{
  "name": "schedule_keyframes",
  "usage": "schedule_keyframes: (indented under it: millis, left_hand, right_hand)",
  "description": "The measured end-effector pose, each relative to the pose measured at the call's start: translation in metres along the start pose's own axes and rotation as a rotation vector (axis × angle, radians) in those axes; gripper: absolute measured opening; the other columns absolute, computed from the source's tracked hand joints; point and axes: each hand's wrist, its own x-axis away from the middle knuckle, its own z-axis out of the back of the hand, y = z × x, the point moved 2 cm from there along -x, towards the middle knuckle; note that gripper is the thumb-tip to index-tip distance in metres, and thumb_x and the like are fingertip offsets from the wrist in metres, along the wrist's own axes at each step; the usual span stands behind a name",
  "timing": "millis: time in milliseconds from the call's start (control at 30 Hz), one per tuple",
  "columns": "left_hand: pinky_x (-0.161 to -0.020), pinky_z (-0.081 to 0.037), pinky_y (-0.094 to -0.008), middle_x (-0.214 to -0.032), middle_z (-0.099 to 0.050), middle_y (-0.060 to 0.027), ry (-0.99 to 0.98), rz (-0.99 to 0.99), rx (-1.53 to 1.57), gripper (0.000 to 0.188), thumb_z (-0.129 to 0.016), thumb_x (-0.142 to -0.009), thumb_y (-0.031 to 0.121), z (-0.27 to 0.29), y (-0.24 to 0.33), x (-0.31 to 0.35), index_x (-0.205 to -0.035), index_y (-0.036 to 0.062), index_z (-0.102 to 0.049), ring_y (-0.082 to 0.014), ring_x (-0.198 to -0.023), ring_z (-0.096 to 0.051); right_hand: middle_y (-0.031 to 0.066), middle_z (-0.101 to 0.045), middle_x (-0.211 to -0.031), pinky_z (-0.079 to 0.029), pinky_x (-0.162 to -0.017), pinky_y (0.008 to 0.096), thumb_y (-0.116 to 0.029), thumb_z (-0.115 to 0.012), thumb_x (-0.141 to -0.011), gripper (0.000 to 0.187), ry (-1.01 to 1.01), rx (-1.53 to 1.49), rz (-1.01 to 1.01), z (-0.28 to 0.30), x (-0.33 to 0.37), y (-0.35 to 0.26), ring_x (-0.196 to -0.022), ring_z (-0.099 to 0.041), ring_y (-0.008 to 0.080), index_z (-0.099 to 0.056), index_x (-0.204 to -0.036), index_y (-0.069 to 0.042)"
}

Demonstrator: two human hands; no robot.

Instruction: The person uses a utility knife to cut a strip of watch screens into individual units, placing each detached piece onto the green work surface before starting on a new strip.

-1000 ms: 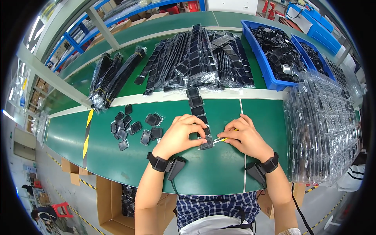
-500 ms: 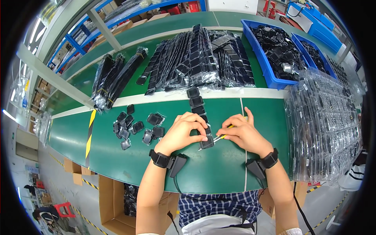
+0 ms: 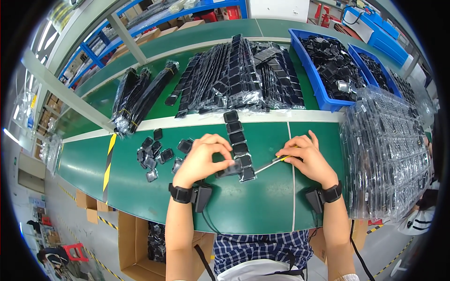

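A strip of black square pieces in clear film (image 3: 237, 136) lies down the middle of the green table. My left hand (image 3: 202, 158), just left of the strip's near end, pinches a single black square piece (image 3: 228, 169), blurred by motion. To the right of the strip, my right hand (image 3: 304, 157) grips a slim metal tool with a yellow and black handle (image 3: 268, 166). Its tip points at the strip's near end; its exact kind is unclear. Loose black square pieces (image 3: 149, 162) lie left of my left hand, which partly covers some.
Many similar strips (image 3: 220, 79) are piled on the raised back ledge, beside bundled black strips (image 3: 157, 93). Blue bins (image 3: 333, 104) of black pieces stand back right. Stacked clear plastic trays (image 3: 384, 154) border the right side. An open cardboard box (image 3: 131, 243) sits below the table's front edge.
My left hand has moved left with one black square piece, now apart from the strip. My right hand has drawn the tool back to the right.
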Motion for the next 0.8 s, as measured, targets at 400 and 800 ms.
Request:
schedule_keyframes:
  millis: [400,800]
  left_hand:
    - [-0.117,-0.034,-0.0456,-0.142,-0.062,-0.0052,-0.1,-0.086,-0.149,0.076,-0.096,-0.058,0.033,-0.022,0.028,0.0,-0.123,0.012,-0.062,-0.0303,-0.134,-0.053]
    - [-0.112,-0.041,-0.0421,-0.126,-0.072,-0.0042,-0.078,-0.034,0.075,0.018,-0.084,-0.078,0.017,-0.028,0.013,-0.005,-0.09,0.0068,-0.075,-0.0255,-0.123,-0.062]
  right_hand:
    - [-0.0034,-0.062,-0.105,-0.022,-0.122,0.061,-0.014,-0.077,-0.088,0.027,0.096,0.115,0.108,-0.021,-0.007,-0.012,-0.109,-0.059,0.0195,-0.08,-0.113,-0.025]
    - [-0.0042,-0.062,-0.106,-0.02,-0.124,0.0618,-0.017,-0.078,-0.088,0.026,-0.001,0.03,0.124,-0.03,-0.007,-0.014,-0.116,-0.058,0.0212,-0.08,-0.112,-0.027]
